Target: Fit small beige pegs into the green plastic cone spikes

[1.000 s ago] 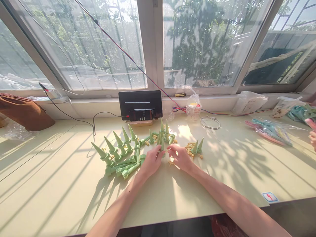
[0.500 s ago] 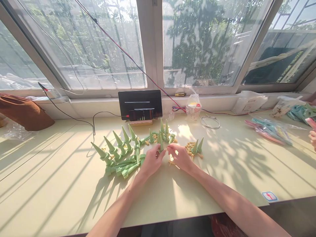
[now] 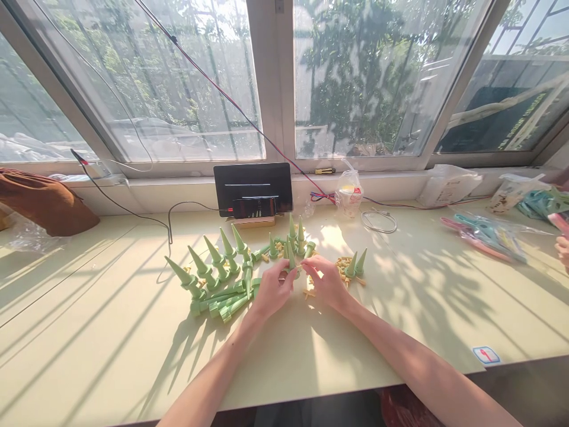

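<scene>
My left hand (image 3: 269, 292) is closed round a green cone-shaped spike (image 3: 291, 259), its tip pointing up. My right hand (image 3: 328, 281) pinches a small yellow piece (image 3: 301, 268) against the base of that spike. To the left, several more green spikes (image 3: 208, 270) stand in a row, and others lie flat (image 3: 226, 302) beside my left wrist. Behind my hands a cluster of spikes (image 3: 297, 232) stands upright. A heap of small yellow pieces (image 3: 341, 268) with two upright spikes (image 3: 357, 264) lies just right of my right hand.
A dark tablet (image 3: 252, 188) with a phone leans at the windowsill. A black cable (image 3: 133, 212), a coiled white cable (image 3: 379, 221), plastic bags (image 3: 349, 191) and coloured items in plastic (image 3: 486, 237) sit along the back and right. Another person's hand (image 3: 563, 249) shows at the right edge. A brown bag (image 3: 42, 201) lies far left.
Both hands have drawn slightly closer together around the held spike; the right hand's fingers have shifted left onto its base. Nothing else has moved.
</scene>
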The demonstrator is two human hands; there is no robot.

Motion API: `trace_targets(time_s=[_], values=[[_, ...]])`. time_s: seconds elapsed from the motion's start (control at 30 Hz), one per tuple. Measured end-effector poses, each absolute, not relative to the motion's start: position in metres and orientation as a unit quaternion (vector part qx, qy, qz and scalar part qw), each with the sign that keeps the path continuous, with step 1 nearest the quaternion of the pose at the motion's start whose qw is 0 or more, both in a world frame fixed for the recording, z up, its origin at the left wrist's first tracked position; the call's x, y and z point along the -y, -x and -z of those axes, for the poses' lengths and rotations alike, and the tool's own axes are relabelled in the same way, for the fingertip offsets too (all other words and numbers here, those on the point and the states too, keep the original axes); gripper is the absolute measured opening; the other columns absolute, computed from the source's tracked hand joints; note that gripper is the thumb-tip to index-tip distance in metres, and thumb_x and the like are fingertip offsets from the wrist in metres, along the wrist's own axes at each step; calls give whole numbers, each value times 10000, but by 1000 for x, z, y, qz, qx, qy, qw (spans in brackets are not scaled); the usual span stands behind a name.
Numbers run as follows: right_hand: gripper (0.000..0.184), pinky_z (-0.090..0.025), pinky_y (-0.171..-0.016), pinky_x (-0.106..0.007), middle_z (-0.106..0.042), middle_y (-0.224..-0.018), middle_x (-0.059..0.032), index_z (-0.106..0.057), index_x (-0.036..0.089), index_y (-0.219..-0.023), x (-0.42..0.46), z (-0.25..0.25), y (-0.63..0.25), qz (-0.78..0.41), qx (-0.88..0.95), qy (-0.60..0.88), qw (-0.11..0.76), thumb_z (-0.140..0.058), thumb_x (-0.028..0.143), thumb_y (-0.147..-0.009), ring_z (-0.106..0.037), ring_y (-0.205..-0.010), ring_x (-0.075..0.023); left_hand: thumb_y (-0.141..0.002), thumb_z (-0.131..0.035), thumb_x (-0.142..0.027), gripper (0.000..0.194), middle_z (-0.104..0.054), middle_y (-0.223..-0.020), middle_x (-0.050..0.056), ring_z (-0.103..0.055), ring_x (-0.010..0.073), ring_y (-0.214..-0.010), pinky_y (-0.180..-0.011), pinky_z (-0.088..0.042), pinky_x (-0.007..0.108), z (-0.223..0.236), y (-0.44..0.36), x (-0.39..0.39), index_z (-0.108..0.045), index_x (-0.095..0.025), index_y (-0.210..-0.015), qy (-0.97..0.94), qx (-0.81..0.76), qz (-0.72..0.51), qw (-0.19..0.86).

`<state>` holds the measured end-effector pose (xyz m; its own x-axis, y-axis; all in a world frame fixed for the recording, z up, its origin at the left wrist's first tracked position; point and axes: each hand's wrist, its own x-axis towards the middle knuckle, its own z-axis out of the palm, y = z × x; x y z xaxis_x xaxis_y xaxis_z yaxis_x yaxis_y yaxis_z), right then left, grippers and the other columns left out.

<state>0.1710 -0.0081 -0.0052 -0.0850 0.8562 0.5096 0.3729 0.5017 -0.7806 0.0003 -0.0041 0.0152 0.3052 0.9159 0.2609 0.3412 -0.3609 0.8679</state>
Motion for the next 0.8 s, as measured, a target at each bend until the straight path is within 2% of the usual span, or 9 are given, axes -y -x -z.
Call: trace_targets(time_s=[0.13,0.3,0.47,0.63,0.8], values=[[256,-507,-698,-391,-678,-834,-85,-709,225,-939,8,5,-171,-240,691,444,517,-482,339,-968,-594,-738,-216,-921,-514,-383,236,-617,-782,31,-562,119,-590,-523,-499,229,-11,1,2,-640,-187,-957,-735,-427,-397,347],[257,-493,-696,-341,-699,-843,-74,-685,195,-915,8,6,-172,-245,683,450,520,-464,316,-963,-610,-753,-197,-925,-497,-350,235,-628,-872,52,-560,131,-651,-561,-518,238,-4,0,1,-669,-200,-983,-763,-415,-385,311],[292,-486,-677,-311,-686,-788,-50,-677,180,-883,8,5,-172,-241,691,464,499,-439,326,-969,-614,-731,-184,-937,-481,-331,225,-620,-823,34,-549,130,-643,-559,-495,235,2,-1,1,-664,-201,-954,-774,-422,-377,284],[223,-510,-651,-307,-710,-900,-84,-682,180,-966,9,6,-170,-239,692,450,511,-508,317,-938,-646,-786,-195,-928,-500,-334,234,-674,-829,43,-571,139,-639,-542,-474,236,-1,-1,0,-675,-195,-997,-748,-448,-403,280],[211,-532,-658,-319,-707,-985,-107,-671,179,-1013,8,7,-170,-254,690,438,517,-530,308,-923,-660,-854,-210,-926,-507,-366,263,-666,-802,36,-539,127,-579,-524,-467,238,-3,-1,0,-685,-197,-1023,-736,-450,-412,292]])
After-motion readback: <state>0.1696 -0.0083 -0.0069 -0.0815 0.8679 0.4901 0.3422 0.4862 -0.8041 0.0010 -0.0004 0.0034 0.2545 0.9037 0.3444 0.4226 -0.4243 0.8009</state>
